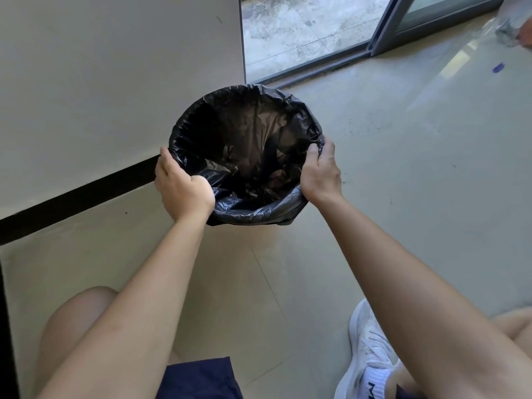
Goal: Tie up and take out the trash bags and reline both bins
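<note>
A round bin stands on the floor by the wall, fully covered by a black trash bag (247, 139) whose edge is folded over the rim. The bag's inside looks dark and mostly hollow. My left hand (180, 187) grips the bag-covered rim on the near left side, thumb inside. My right hand (321, 171) grips the rim on the right, fingers curled over the folded plastic. The bin's own body is hidden under the bag.
A pale wall (115, 82) with a black baseboard (77, 200) runs close on the left. A sliding glass door frame (383, 33) lies beyond the bin. A clear plastic bag (509, 24) sits at the far right. My knees and a white shoe (368, 355) are below.
</note>
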Tool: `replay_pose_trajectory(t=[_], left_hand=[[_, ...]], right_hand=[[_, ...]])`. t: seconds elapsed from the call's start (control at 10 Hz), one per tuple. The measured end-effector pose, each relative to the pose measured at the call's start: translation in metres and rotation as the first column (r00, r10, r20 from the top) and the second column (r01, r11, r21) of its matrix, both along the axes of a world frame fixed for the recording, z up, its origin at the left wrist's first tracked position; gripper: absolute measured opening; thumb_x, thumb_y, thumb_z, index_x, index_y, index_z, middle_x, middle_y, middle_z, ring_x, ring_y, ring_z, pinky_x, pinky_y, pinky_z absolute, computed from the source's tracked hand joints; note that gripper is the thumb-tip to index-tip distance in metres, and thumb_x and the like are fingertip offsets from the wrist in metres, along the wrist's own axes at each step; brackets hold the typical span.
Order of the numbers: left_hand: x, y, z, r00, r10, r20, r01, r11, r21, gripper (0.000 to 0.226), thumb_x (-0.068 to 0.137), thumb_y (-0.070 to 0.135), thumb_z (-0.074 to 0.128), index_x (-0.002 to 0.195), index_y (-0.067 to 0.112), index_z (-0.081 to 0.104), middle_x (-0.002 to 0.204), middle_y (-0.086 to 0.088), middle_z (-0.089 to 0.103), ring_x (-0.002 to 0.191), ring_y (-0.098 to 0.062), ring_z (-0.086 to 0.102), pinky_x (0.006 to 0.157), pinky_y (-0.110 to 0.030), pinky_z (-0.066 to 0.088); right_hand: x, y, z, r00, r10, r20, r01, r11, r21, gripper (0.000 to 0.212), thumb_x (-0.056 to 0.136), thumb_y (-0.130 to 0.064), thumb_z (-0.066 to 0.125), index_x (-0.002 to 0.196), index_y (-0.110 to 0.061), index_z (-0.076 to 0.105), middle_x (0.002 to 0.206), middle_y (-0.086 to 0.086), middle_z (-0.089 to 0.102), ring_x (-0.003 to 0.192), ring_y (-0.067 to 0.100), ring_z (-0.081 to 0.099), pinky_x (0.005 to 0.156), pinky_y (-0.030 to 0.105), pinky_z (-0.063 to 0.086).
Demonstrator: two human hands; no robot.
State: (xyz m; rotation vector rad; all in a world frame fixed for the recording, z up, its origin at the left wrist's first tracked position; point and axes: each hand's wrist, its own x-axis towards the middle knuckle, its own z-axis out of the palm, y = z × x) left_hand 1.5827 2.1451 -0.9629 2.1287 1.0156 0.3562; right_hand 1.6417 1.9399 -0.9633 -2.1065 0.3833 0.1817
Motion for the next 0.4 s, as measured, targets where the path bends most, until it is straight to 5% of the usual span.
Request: replay_pose_trajectory(t=[0.2, 0.3, 0.4], left_hand=[[0.000, 0.006, 0.009, 0.977, -0.145, -0.158, 0.152, 0.988, 0.031, 0.072, 0.092, 0.019, 0.045, 0.155, 0.011, 0.010, 0.160, -0.014, 0.018, 0.145, -0.032, 0.020, 0.112, -0.045, 0.028], [-0.003, 0.010, 0.021, 0.934, -0.214, -0.286, 0.242, 0.968, 0.066, 0.082, 0.095, 0.047, 0.044, 0.156, 0.013, 0.000, 0.162, -0.018, 0.000, 0.149, -0.033, 0.002, 0.116, -0.053, 0.018], [-0.015, 0.005, 0.034, 0.915, -0.330, -0.232, 0.388, 0.878, 0.282, 0.079, 0.096, 0.053, 0.039, 0.156, 0.014, 0.004, 0.162, -0.019, -0.004, 0.149, -0.034, -0.003, 0.117, -0.057, 0.011]], right_hand=[[0.002, 0.000, 0.014, 0.994, 0.082, -0.073, -0.090, 0.989, -0.113, 0.053, 0.105, -0.035, 0.025, 0.155, -0.024, 0.014, 0.138, 0.014, 0.055, 0.123, 0.037, 0.052, 0.099, 0.041, 0.036], [0.005, -0.007, 0.028, 0.958, 0.179, -0.224, -0.215, 0.966, -0.146, 0.073, 0.102, -0.051, 0.029, 0.155, -0.031, -0.017, 0.156, 0.021, 0.030, 0.136, 0.040, 0.039, 0.111, 0.049, 0.029], [0.005, -0.016, 0.055, 0.921, 0.263, -0.288, -0.334, 0.914, -0.231, 0.087, 0.097, -0.062, 0.032, 0.145, -0.038, -0.036, 0.164, 0.017, -0.006, 0.148, 0.040, 0.014, 0.118, 0.057, 0.020]])
